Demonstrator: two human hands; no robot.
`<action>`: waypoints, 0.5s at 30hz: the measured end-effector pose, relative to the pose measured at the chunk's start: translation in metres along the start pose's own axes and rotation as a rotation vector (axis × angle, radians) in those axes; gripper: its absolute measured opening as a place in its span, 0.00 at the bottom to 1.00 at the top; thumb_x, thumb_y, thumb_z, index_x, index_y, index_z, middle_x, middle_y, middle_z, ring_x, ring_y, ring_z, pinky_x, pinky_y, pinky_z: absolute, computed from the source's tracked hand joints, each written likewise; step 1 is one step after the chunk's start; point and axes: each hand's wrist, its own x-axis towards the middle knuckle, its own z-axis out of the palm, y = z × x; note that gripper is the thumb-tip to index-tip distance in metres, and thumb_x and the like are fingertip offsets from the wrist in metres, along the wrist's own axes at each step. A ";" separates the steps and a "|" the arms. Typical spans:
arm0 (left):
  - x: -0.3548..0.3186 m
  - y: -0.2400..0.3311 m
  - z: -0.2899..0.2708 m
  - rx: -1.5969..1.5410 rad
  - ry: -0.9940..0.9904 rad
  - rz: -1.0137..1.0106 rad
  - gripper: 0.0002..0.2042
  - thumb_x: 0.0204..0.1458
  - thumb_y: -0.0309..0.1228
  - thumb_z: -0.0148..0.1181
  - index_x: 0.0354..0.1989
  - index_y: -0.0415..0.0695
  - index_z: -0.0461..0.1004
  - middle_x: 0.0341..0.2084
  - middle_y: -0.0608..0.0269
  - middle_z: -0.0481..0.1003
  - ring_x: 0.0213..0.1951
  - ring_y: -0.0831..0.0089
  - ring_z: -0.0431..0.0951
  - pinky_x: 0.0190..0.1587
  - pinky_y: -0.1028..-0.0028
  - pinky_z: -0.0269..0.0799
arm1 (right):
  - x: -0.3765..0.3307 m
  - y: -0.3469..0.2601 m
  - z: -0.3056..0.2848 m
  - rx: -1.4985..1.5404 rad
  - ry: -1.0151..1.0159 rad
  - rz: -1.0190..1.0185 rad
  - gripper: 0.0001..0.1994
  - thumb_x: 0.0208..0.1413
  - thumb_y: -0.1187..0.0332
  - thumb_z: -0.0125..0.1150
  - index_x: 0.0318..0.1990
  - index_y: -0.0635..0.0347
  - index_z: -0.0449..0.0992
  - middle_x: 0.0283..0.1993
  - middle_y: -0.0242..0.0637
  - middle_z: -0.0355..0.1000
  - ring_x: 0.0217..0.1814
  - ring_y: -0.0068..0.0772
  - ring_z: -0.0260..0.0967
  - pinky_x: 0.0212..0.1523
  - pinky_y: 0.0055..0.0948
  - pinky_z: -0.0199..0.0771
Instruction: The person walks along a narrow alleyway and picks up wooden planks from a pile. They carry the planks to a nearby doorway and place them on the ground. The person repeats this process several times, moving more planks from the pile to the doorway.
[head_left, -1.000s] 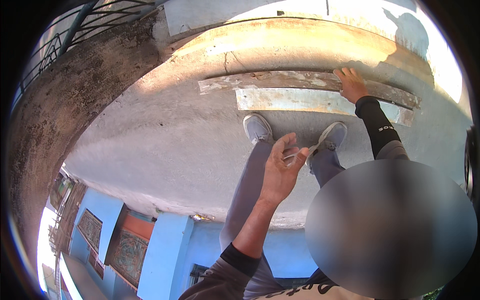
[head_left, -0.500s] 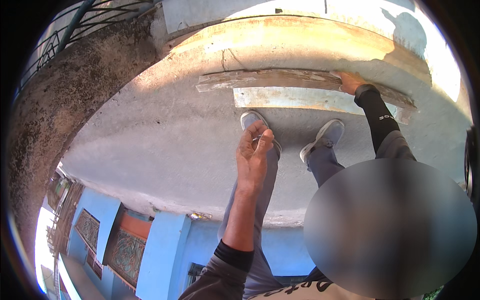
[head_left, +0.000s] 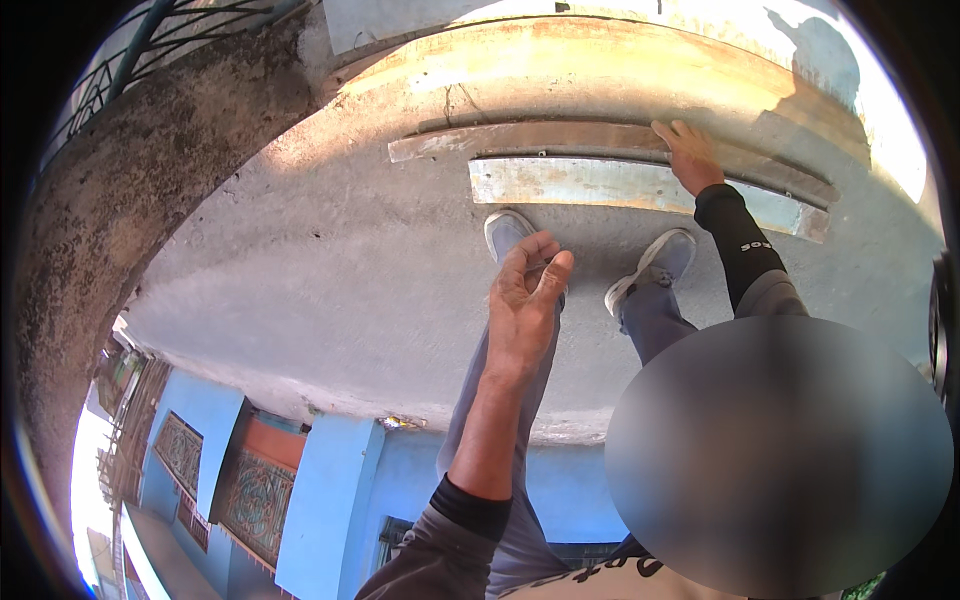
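- The right hand (head_left: pixel 692 160) reaches outward and down, its forearm in a black sleeve (head_left: pixel 738 235), the wrist crossing above the pale board (head_left: pixel 570 182).
- Its fingers stretch forward over the brown board (head_left: pixel 520 138), slightly spread at the tips; whether they clamp it or just rest on it cannot be told.
- The left hand (head_left: pixel 522 320) hangs in the air, bare forearm rising behind it, fingers curled and thumb tip close to them; whether anything sits between them cannot be told.
- Against half a second ago, a strip of ground now shows between the two boards to the left of the right fingers, where they lay close together, and the brown board shows a smoother face.
- Since a second ago, the left hand has shifted leftward, from between the shoes to over the left shoe (head_left: pixel 508 232).
- The brown board lies under the right fingers, running out both ways on the concrete ground (head_left: pixel 330 290).
- The pale board lies nearer the body than those fingers.
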 end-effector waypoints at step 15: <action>0.002 -0.002 -0.004 0.020 0.013 -0.010 0.30 0.53 0.47 0.62 0.54 0.33 0.69 0.39 0.52 0.75 0.43 0.67 0.78 0.48 0.69 0.73 | 0.023 -0.039 0.000 0.020 -0.137 -0.007 0.28 0.54 0.74 0.55 0.65 0.51 0.63 0.65 0.48 0.62 0.67 0.49 0.59 0.67 0.46 0.57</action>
